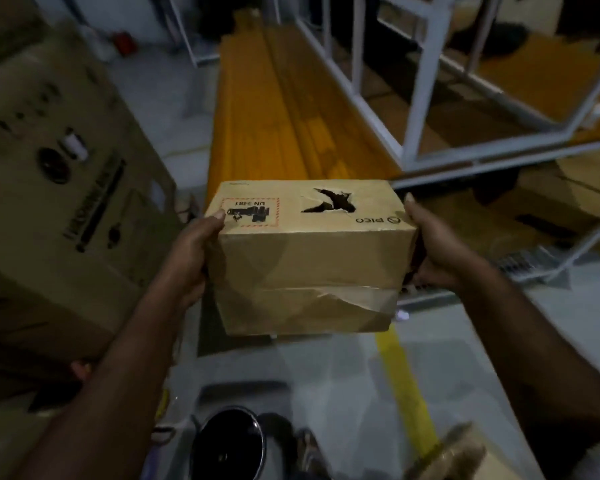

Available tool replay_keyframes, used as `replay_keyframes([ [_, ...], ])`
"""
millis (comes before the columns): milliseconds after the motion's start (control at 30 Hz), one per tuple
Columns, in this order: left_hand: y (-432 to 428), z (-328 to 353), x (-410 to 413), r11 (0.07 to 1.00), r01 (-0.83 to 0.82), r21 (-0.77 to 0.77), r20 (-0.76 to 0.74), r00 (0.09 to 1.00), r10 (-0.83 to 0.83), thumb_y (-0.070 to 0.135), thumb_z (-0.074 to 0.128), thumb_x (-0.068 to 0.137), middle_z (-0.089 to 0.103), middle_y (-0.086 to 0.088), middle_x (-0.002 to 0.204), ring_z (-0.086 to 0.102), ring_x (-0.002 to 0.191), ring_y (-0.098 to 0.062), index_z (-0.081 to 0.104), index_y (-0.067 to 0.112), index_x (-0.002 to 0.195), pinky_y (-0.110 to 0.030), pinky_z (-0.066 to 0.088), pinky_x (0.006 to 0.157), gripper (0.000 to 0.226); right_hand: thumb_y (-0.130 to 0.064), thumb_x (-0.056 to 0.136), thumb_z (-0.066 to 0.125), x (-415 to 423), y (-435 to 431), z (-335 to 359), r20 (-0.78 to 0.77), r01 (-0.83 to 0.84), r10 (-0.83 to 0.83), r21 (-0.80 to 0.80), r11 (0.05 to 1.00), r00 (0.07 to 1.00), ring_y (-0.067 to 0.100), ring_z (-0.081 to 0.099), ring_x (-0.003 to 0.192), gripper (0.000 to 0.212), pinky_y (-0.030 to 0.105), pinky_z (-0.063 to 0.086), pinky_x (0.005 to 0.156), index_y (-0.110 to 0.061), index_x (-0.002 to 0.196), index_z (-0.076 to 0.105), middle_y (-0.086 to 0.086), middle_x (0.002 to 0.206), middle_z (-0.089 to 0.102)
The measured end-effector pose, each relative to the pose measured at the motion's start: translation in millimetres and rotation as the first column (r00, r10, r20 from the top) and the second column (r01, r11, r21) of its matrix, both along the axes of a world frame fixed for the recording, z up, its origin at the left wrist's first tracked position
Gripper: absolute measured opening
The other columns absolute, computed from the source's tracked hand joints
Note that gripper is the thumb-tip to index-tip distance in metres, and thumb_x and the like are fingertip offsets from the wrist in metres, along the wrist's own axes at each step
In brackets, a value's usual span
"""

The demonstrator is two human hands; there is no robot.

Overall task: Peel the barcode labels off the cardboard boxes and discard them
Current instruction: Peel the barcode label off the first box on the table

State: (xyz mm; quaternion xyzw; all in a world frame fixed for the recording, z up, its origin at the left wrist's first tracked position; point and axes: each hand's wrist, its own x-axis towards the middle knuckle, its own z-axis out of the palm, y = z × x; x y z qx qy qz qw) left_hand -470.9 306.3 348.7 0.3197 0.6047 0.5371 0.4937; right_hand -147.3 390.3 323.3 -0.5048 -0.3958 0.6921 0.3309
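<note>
gripping a cardboard box [312,258] printed "pico" and "un 3481", both hands [191,251].

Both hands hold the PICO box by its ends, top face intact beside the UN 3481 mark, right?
Not intact: the head view shows a jagged torn hole in the top face of the PICO box, beside the UN 3481 mark. The left hand and right hand do hold its ends.
</note>
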Motion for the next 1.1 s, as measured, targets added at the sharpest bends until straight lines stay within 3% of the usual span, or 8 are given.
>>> replay_keyframes([
  [200,80,30,-79,0.975,-0.078,0.209,-0.115,0.988,0.104,0.031,0.077,0.078,0.070,-0.010,0.121,0.067,0.111,-0.027,0.058,0.009,0.133,-0.039,0.054,0.089,0.062,-0.050,0.090,0.057,-61,99,70,0.130,-0.064,0.039,0.194,0.979,0.991,0.037,0.060,0.105,0.042,0.047,0.053,0.081,-0.025,0.124,0.057,0.013,0.116,0.063],
  [333,147,47,-105,0.946,-0.236,0.223,-0.289,0.911,0.296,0.070,0.079,0.062,0.075,-0.008,0.104,0.071,0.096,-0.027,0.073,0.014,0.106,-0.049,0.058,0.086,0.072,-0.032,0.093,0.059,-93,163,92,0.290,-0.057,-0.039,0.316,0.947,0.956,0.028,0.063,0.094,0.032,0.050,0.054,0.083,-0.016,0.120,0.061,0.012,0.104,0.067],
  [433,200,63,-118,0.964,-0.249,0.097,-0.435,0.861,0.266,0.076,0.066,0.071,0.073,-0.008,0.100,0.070,0.090,-0.028,0.071,0.013,0.088,-0.047,0.057,0.087,0.066,-0.032,0.092,0.062,-112,205,99,0.314,-0.046,-0.073,0.355,0.934,0.947,0.019,0.054,0.074,0.038,0.031,0.042,0.063,-0.011,0.123,0.062,0.005,0.089,0.059],
  [567,259,73,-127,0.988,-0.141,-0.056,-0.345,0.932,0.113,0.062,0.070,0.076,0.074,-0.013,0.103,0.072,0.090,-0.035,0.069,0.007,0.111,-0.050,0.058,0.087,0.065,-0.030,0.094,0.059,-116,261,104,0.337,-0.004,-0.103,0.301,0.953,0.936,0.022,0.057,0.085,0.034,0.029,0.043,0.063,-0.015,0.125,0.059,0.006,0.109,0.060],
  [667,303,67,-124,0.982,-0.166,-0.092,-0.269,0.953,0.136,0.050,0.068,0.084,0.072,-0.015,0.102,0.069,0.089,-0.036,0.067,0.008,0.112,-0.046,0.057,0.082,0.050,-0.026,0.093,0.060,-115,304,99,0.389,0.009,-0.126,0.291,0.957,0.912,0.021,0.058,0.083,0.023,0.028,0.046,0.063,-0.014,0.112,0.061,0.007,0.105,0.061],
  [833,375,49,-126,0.955,-0.276,-0.107,-0.383,0.898,0.216,0.049,0.063,0.086,0.063,-0.018,0.127,0.061,0.110,-0.037,0.059,0.003,0.130,-0.051,0.050,0.100,0.064,-0.022,0.093,0.061,-122,367,95,0.399,-0.017,-0.087,0.249,0.968,0.913,0.021,0.055,0.074,0.027,0.031,0.043,0.054,-0.004,0.113,0.059,0.009,0.086,0.057],
  [1000,417,52,-122,0.935,-0.328,-0.134,-0.712,0.689,0.140,0.041,0.046,0.103,0.059,-0.028,0.130,0.055,0.121,-0.042,0.058,-0.007,0.128,-0.043,0.044,0.104,0.055,-0.025,0.096,0.057,-118,394,92,0.548,-0.192,0.018,0.262,0.946,0.837,0.020,0.052,0.057,0.018,0.024,0.037,0.043,-0.011,0.086,0.057,0.009,0.071,0.053],
  [1100,435,49,-126,0.935,-0.308,-0.175,-0.818,0.574,0.036,0.039,0.035,0.106,0.065,-0.027,0.116,0.059,0.112,-0.041,0.066,-0.008,0.107,-0.039,0.045,0.097,0.056,-0.027,0.093,0.060,-120,393,86,0.578,-0.324,0.093,0.311,0.894,0.811,0.018,0.056,0.056,0.015,0.024,0.039,0.043,-0.019,0.102,0.053,0.010,0.086,0.065],
])
